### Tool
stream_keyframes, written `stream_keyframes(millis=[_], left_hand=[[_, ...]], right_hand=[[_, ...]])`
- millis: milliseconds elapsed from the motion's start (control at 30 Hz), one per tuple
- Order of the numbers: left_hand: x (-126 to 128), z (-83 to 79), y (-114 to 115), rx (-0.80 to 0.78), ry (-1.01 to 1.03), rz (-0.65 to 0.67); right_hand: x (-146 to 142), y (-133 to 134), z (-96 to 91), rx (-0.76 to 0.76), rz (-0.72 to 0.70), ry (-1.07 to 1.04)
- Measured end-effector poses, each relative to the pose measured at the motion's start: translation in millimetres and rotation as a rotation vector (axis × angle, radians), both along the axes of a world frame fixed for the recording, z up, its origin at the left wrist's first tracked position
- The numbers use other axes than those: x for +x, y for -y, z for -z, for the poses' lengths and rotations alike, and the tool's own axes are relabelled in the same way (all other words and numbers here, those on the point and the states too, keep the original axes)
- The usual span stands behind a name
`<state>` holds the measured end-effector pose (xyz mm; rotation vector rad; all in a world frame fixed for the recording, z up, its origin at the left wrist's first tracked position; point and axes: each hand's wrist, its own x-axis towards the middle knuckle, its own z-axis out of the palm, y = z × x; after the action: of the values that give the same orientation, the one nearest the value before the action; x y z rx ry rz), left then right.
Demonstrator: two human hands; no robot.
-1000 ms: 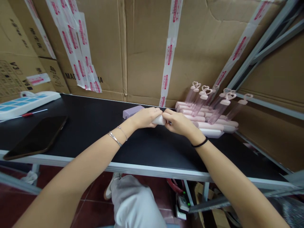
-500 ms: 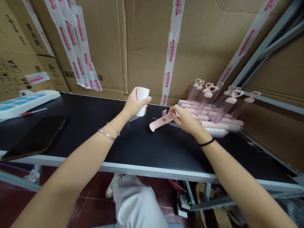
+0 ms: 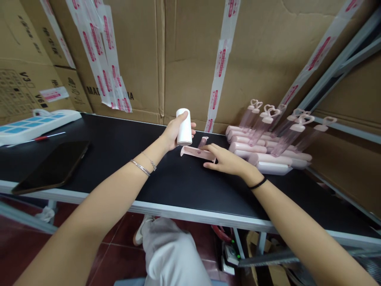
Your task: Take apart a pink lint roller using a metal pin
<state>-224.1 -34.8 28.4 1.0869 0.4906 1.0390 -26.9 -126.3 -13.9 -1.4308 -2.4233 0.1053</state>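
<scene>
My left hand (image 3: 175, 131) is wrapped round a white cylinder (image 3: 185, 129), tilted above the black tabletop. A long pink trough-like shell (image 3: 193, 152) lies on the table just below it, hollow side showing. My right hand (image 3: 222, 158) hovers at or touches the shell's right end, its thumb and fingers apart; whether they touch it is hard to tell. Behind the shell, partly hidden by my right fingers, is a small translucent pink piece with a loop (image 3: 203, 142).
At right stand several pink cylindrical devices (image 3: 249, 147) with upright translucent tubes and heart-shaped loops (image 3: 297, 125). On the left lie a dark phone (image 3: 53, 167), a red-handled screwdriver (image 3: 41, 138) and a white power strip (image 3: 44, 121). A taped cardboard wall (image 3: 190, 71) rises behind the table.
The pink shell went from my right hand's grip down onto the table, and those fingers have spread. My left hand turned the white cylinder, moving slightly right in view.
</scene>
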Motion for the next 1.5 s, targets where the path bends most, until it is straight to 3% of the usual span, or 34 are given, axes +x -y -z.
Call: stream_keyframes(millis=[267, 433, 533, 633, 833, 933, 1033, 1100, 1233, 1500], left_hand=[[1.7, 1.8, 0.1, -0.036, -0.012, -0.021], [6.5, 6.8, 3.3, 0.028, 0.016, -0.045], [9.6, 8.7, 7.5, 0.058, 0.046, -0.053], [10.5, 9.1, 8.7, 0.077, 0.074, -0.091], [7.1, 6.9, -3.0, -0.03, 0.14, -0.188], [5.8, 6.7, -8.5, -0.129, 0.142, -0.235], [5.6, 8.0, -10.4, -0.166, 0.14, -0.274], [5.8, 8.9, -10.5, -0.162, 0.137, -0.29], [6.1, 9.3, -10.8, -0.113, 0.139, -0.307], [6.7, 8.0, -8.6, -0.078, 0.151, -0.343]], right_hand=[[-0.8, 2.4, -3.6, -0.007, 0.007, 0.002], [-5.0, 1.4, -8.4, 0.3, 0.073, -0.002], [7.2, -7.1, -6.5, 0.419, 0.214, -0.076], [23.1, -14.4, -1.1, 0.331, 0.342, -0.06], [13.9, -5.9, 1.2, 0.065, 0.361, 0.343], [2.2, 5.5, -7.1, 0.142, 0.512, 0.469], [-5.3, 16.0, -19.3, 0.344, 0.649, 0.379], [-9.7, 20.7, -25.4, 0.434, 0.578, 0.273], [-17.5, 24.6, -26.5, 0.459, 0.376, 0.249], [-18.4, 23.8, -21.4, 0.519, 0.401, 0.282]])
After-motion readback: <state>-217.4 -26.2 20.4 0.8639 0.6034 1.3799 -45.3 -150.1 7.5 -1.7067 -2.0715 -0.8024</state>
